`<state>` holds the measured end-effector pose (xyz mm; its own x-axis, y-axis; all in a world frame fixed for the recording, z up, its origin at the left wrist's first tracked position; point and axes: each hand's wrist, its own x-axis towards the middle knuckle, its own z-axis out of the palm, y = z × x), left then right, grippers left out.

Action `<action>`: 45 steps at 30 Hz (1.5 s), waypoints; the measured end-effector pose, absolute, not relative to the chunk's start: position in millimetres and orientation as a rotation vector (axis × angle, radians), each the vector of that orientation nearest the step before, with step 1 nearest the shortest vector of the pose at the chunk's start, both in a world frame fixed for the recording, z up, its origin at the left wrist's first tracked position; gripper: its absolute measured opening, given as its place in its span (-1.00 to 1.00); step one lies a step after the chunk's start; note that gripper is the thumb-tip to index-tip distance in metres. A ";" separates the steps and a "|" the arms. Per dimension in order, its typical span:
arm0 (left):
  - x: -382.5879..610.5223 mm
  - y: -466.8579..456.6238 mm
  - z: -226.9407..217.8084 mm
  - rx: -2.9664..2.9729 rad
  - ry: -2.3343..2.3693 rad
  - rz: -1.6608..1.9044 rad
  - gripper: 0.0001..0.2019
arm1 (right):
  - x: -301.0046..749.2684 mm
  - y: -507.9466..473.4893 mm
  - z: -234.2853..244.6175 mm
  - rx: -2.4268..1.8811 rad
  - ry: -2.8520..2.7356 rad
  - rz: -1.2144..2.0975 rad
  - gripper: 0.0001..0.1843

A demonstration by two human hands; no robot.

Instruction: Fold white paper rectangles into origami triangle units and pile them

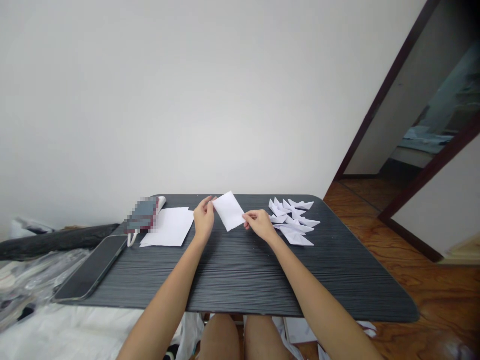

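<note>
Both of my hands hold one folded white paper [229,210] just above the far part of a dark ridged table [240,280]. My left hand [204,218] pinches its upper left corner. My right hand [258,224] pinches its lower right edge. The paper is tilted and shows as a small rectangle. To its right lies a heap of several folded white paper shapes [292,220] on the table. Left of my left hand lies a stack of flat white sheets [168,227].
A phone [92,267] lies face up at the table's left edge. A blurred dark object with a white cord [142,214] sits behind the sheets. Bags and clutter fill the floor at left. A wooden floor and a doorway [412,165] are at right. My knees show under the table.
</note>
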<state>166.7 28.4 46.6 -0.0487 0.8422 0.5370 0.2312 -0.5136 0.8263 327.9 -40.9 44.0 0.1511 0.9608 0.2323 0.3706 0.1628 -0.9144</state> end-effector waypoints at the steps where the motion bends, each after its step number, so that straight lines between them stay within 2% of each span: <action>1: 166.6 25.1 49.7 1.865 1.154 1.658 -0.67 | 328.8 -41.3 43.9 -1.445 -1.474 0.572 -0.75; 3: 168.0 15.0 56.7 2.260 1.138 1.689 -0.63 | 328.9 -43.9 45.4 -1.489 -1.641 0.307 -0.74; 7: 175.3 -4.7 62.4 2.967 0.808 1.227 -0.73 | 323.6 -50.2 50.7 -1.448 -1.911 0.048 -0.77; 10: 177.6 -8.2 61.0 3.073 0.864 1.015 -0.77 | 322.4 -51.7 52.9 -1.416 -1.985 -0.016 -0.76; 13: 172.6 -2.6 62.0 3.058 0.995 0.961 -0.76 | 327.1 -50.6 54.0 -1.407 -1.985 0.010 -0.75; 18: 156.2 13.1 67.6 2.906 1.290 1.076 -0.74 | 339.2 -49.5 56.6 -1.382 -1.940 0.088 -0.76; 22: 147.5 16.9 74.5 2.544 1.574 1.377 -0.76 | 345.2 -50.3 57.3 -1.387 -1.934 0.131 -0.76; 24: 147.7 14.2 78.6 2.475 1.383 1.334 -0.79 | 345.3 -51.1 57.7 -1.358 -1.958 0.190 -0.77; 27: 153.2 8.0 81.2 2.421 0.843 0.879 -0.80 | 342.1 -51.8 60.0 -1.260 -1.953 0.292 -0.78; 29: 158.3 5.1 79.7 2.260 0.713 0.723 -0.80 | 339.7 -50.9 62.4 -1.196 -1.835 0.386 -0.78; 31: 162.8 4.3 76.4 2.063 0.749 0.791 -0.78 | 338.5 -49.0 64.1 -1.129 -1.606 0.547 -0.79; 34: 167.9 6.0 70.8 1.798 0.824 1.008 -0.75 | 337.5 -45.5 62.7 -0.995 -1.300 0.865 -0.61; 37: 172.1 7.7 65.6 1.676 0.834 1.094 -0.74 | 334.4 -42.6 56.1 -0.924 -1.270 1.066 -0.56; 45: 177.1 5.2 62.9 1.487 0.700 0.873 -0.66 | 332.4 -41.8 50.0 -1.002 -1.387 0.932 -0.67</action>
<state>177.1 5.2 62.9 0.5347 0.8362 0.1217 -0.0627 -0.1044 0.9926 332.4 -41.8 50.0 -0.0069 0.9457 0.3250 0.0564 0.3249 -0.9441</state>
